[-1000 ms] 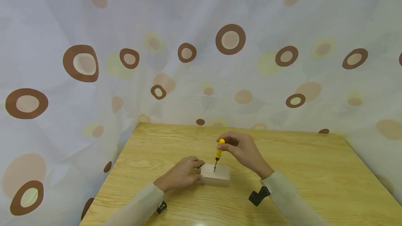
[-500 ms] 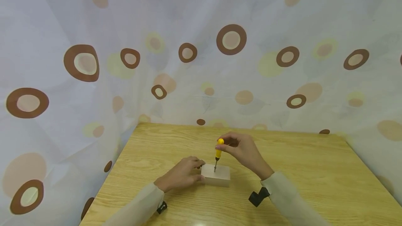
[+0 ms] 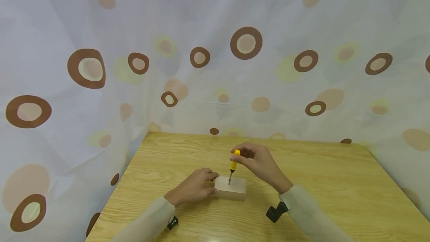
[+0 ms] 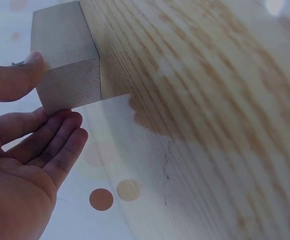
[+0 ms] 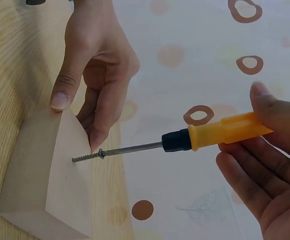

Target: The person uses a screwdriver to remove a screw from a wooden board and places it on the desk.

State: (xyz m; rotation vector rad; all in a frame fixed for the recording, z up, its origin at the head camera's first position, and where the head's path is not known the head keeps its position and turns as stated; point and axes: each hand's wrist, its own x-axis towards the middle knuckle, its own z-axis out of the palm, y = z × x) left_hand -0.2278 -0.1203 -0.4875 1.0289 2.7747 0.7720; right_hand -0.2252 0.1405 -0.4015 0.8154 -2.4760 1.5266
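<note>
A pale wooden block (image 3: 231,193) lies flat on the table. My left hand (image 3: 193,188) pinches its left end, the thumb on the near edge and the index finger at the far one. My right hand (image 3: 262,161) grips the yellow handle of a screwdriver (image 5: 225,132) between thumb and fingers. The slim shaft leans slightly, its tip at the head of a screw (image 5: 87,157). That threaded screw stands up from the block's top face, its point at the wood and most of its thread showing.
The wood-grain table (image 3: 336,189) spreads around both hands. Behind it and at the sides hangs a white sheet (image 3: 215,85) with brown and yellow dots. A black wrist mount (image 3: 277,212) juts from below the right sleeve.
The right fingers shift slightly on the screwdriver handle. The block, the screw and my left hand keep their places.
</note>
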